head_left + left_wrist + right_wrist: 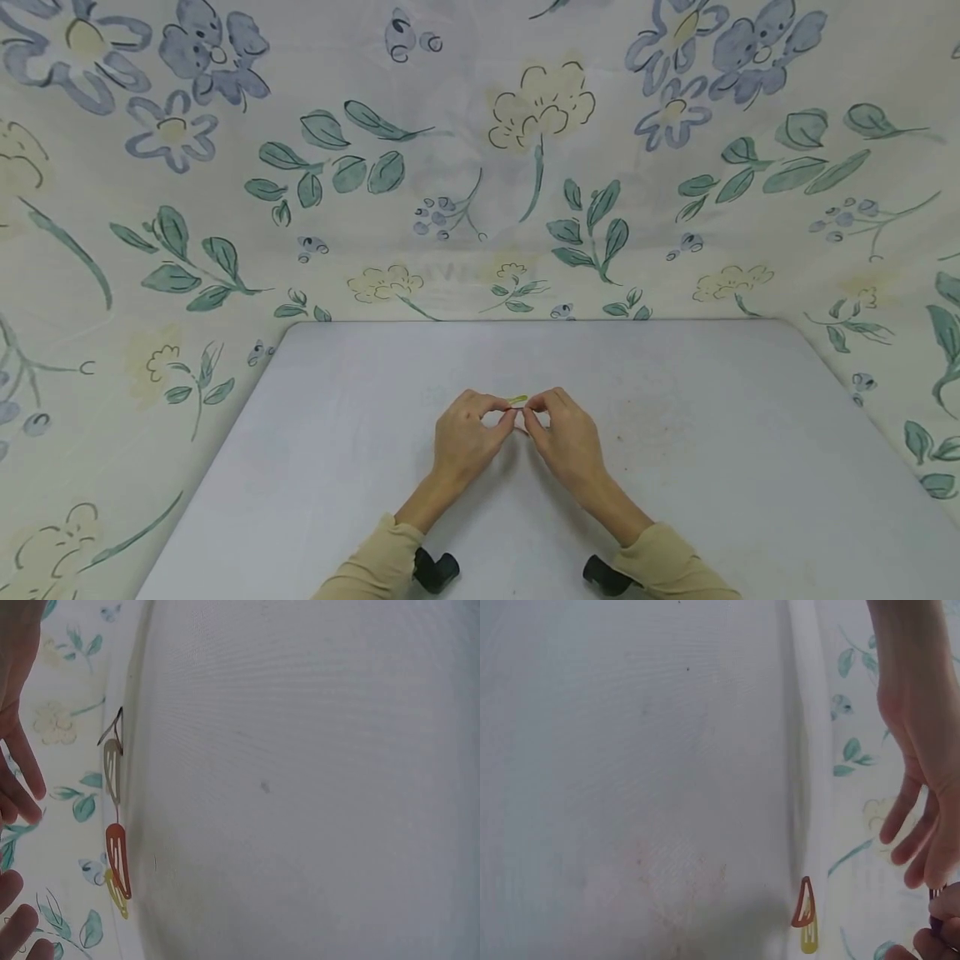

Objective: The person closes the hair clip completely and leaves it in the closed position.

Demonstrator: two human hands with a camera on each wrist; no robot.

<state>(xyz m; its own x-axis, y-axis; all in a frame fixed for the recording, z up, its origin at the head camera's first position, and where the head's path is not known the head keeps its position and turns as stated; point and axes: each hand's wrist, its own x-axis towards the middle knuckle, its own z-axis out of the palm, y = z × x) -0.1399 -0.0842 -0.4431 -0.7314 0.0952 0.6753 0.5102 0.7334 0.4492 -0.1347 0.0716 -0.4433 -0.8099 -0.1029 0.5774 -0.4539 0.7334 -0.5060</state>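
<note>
My left hand (465, 437) and right hand (568, 442) meet fingertip to fingertip above the table. Between them is a small dark hair clip (517, 407); thumb and forefinger of each hand pinch it at opposite ends. The right wrist view shows it as a dark purple snap clip (936, 922), mostly covered by fingers. A yellow hair clip (517, 399) lies just beyond the fingertips. Low in the left wrist view, an orange-red hair clip (118, 859) overlaps the yellow one. An olive hair clip (112, 772) and a brown hair clip (112, 727) with spread arms appear beside them.
The white table (337, 400) stretches out on both sides of the hands, with small specks on its right part. A flower-patterned cloth (450, 167) hangs behind and around it. Black devices (437, 572) sit at both wrists, by the beige sleeves (375, 562).
</note>
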